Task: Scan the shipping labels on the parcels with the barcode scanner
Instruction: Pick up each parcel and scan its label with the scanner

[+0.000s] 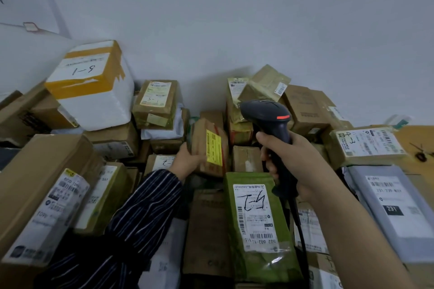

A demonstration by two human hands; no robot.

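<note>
My right hand grips the handle of a black barcode scanner with an orange stripe; its head points to the left and away, and its cable runs down beside my forearm. My left hand, in a striped sleeve, holds the left edge of a small brown parcel tilted upright in the middle of the pile. That parcel carries a yellow shipping label facing me, just left of the scanner. A green parcel with a white label marked by hand lies below the scanner.
Several cardboard boxes and mailer bags crowd the whole surface against a white wall. A white foam box with yellow tape sits high at the left. A grey mailer bag lies at the right, and a taped box marked 4-3 beyond it.
</note>
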